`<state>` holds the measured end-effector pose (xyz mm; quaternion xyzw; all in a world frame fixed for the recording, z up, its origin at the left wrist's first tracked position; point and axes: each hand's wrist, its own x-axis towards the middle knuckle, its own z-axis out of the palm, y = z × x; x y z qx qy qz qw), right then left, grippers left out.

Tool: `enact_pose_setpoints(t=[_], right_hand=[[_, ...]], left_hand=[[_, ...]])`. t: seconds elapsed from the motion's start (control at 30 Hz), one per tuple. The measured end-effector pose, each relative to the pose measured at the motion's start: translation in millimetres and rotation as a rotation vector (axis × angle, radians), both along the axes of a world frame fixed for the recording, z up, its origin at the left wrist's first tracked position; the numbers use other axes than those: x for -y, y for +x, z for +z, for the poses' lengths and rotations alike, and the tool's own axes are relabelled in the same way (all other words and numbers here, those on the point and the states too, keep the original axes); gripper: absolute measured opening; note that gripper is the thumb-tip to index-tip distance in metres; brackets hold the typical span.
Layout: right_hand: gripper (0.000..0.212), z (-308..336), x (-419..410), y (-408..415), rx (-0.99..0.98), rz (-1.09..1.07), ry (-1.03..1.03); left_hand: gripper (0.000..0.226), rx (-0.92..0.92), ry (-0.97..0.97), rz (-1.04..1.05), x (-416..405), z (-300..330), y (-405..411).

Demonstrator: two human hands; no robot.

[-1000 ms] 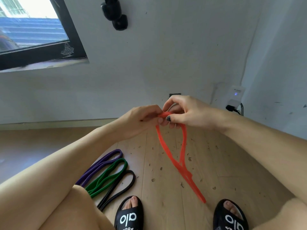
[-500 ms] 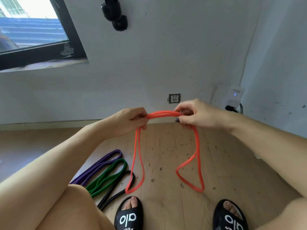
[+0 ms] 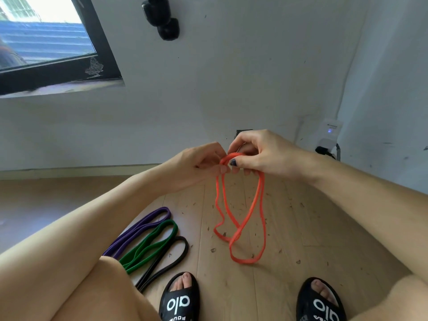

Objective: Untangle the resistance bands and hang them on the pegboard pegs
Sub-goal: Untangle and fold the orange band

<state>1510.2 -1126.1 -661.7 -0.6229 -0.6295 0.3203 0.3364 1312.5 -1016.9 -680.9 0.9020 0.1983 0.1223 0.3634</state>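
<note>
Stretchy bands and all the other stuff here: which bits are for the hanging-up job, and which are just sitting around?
For the job:
orange band, pinched at the top by the left hand and right hand
purple band, green band and black band, lying side by side on the floor

Just lying about:
white plug-in box on the wall
black slippers
window

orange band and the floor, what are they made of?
Orange band: looks like matte rubber or latex; it hangs limp in soft loops from both hands. Floor: pale wood-look planks with visible seams, low sheen; real wood or laminate, can't tell.
</note>
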Motion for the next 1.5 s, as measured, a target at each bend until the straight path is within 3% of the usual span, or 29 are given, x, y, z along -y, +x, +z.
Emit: enact_pose_setpoints(t=[0.17,0.33,0.43,0.6,1.07,1.5], right_hand=[[0.013,-1.2,-1.2,6.6,-0.001,-0.028,0.005],[0.013,-8.3,-0.8,12.0,0.123,0.062,-0.182],[0.023,-6.8,-1.4,12.2,0.075,0.034,-0.139],[0.032,2.2,-2.4,7.5,-0.112,-0.029,-0.068],[0.039,4.2,-9.0,-6.3,-0.114,-0.111,-0.076],[0.034,5.7,-10.6,-7.2,-0.075,-0.181,-0.081]], left_hand=[[0.005,0.017,0.02,-0.002,1.3,0.9,6.2],[0.001,0.05,0.085,0.054,0.4,8.0,7.8],[0.002,0.033,0.14,0.053,1.0,7.8,7.0],[0.007,0.077,0.054,0.091,2.2,6.2,6.5],[0.006,0.201,0.042,0.086,10.9,5.5,14.2],[0.01,0.063,0.009,0.088,5.3,-1.4,17.2]])
